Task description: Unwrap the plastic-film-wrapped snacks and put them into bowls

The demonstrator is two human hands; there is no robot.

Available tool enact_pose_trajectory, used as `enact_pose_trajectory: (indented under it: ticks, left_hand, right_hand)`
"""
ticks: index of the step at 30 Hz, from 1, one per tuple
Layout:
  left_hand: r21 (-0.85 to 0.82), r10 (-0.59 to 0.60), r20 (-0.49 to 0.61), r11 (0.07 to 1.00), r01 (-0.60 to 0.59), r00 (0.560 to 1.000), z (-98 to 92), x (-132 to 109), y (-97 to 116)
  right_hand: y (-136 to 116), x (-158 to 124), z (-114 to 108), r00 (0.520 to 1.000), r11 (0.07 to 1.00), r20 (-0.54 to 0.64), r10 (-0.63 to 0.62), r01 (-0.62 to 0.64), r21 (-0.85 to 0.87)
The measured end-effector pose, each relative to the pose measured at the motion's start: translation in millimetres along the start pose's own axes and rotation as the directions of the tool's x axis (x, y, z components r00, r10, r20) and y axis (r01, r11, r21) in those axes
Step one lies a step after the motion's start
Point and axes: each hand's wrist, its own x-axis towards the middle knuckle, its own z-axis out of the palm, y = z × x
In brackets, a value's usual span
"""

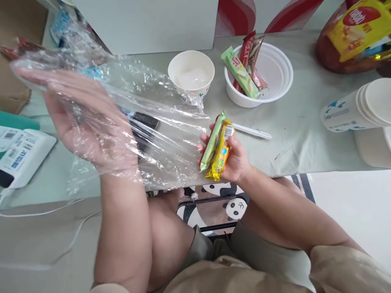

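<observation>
My left hand [91, 122] is inside a clear plastic bag [171, 134], fingers stretched out and thumb apart. The crinkled film drapes over that hand and wrist and spreads right, toward my other hand. My right hand [236, 160] is closed around wrapped snack bars, held above the table's front edge: a green one [213, 142] and a yellow one [222, 152] lie side by side, with a bit of red showing at the green one's edge. The bag's right edge reaches close to these fingers; whether they touch it I cannot tell.
A paper cup [191, 75] stands behind the bag. To its right, a white plastic bowl [279, 81] holds several wrapped snacks. A white plastic utensil [252, 131] lies before it. Stacked paper cups [351, 108] and a yellow snack pack [359, 28] are at right, a white package [27, 152] at left.
</observation>
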Motion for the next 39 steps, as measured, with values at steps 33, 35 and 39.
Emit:
enact_pose_trajectory:
  ticks: [33,35,39]
  left_hand:
    - [-0.068,-0.409,-0.053,0.911,0.406,0.911,34.2,-40.1,-57.9]
    - [-0.067,-0.412,-0.022,0.91,0.41,0.911,33.6,-41.3,-57.4]
    - [-0.05,-0.391,0.133,0.915,0.4,0.911,30.2,-43.7,-57.7]
  right_hand:
    - [-235.3,56.8,6.3,0.424,0.185,-0.132,-0.896,0.088,-0.979]
    - [-219.0,46.7,0.6,0.386,0.141,-0.072,-0.92,0.154,-0.978]
    - [-140.5,16.6,-6.4,0.434,0.01,0.234,-0.87,0.49,-0.872]
